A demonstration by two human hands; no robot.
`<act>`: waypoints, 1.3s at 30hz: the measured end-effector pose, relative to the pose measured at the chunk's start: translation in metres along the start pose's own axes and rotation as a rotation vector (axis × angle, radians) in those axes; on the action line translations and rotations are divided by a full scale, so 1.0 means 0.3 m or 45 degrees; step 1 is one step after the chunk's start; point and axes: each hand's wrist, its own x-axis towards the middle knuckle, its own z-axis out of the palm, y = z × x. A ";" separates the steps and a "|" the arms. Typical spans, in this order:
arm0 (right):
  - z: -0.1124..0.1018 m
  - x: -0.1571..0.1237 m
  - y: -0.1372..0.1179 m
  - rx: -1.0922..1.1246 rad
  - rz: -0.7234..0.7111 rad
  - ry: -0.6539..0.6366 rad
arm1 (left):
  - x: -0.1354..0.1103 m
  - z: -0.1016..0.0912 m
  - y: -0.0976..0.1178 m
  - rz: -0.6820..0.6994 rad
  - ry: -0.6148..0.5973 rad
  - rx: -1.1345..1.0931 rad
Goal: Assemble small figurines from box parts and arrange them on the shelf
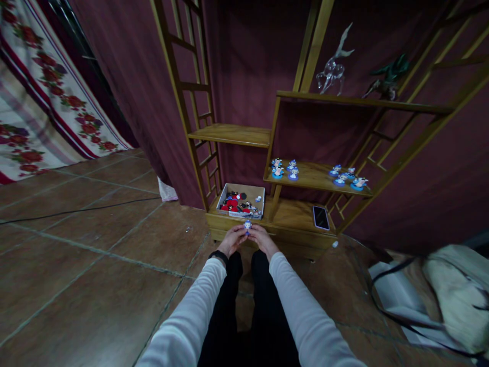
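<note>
A small purple-and-white figurine (247, 225) is held upright between my two hands, in front of the wooden shelf unit. My left hand (232, 239) grips it from the left with the fingertips. From the right, the fingers of my right hand (263, 238) close on the same figurine. Just beyond my hands stands an open cardboard box (250, 191) on the bottom board, with several red, black and white small pieces in it. Similar figurines on blue and purple bases stand in a left group (293, 174) and a right group (341, 179) on the middle shelf (311, 176).
A phone (321, 217) lies on the bottom board at the right. Higher up, a clear deer ornament (333, 71) and a dark green ornament (389, 79) stand on the top shelf (359, 101). A pale bag (458, 290) with a dark strap rests on the tiled floor at right.
</note>
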 end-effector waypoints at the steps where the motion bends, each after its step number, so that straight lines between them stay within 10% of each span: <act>1: 0.001 -0.001 -0.002 -0.003 0.005 -0.004 | -0.001 0.001 0.001 -0.001 0.001 0.007; 39: -0.008 0.034 0.032 -0.196 -0.049 0.169 | -0.023 0.040 -0.001 0.152 0.036 0.196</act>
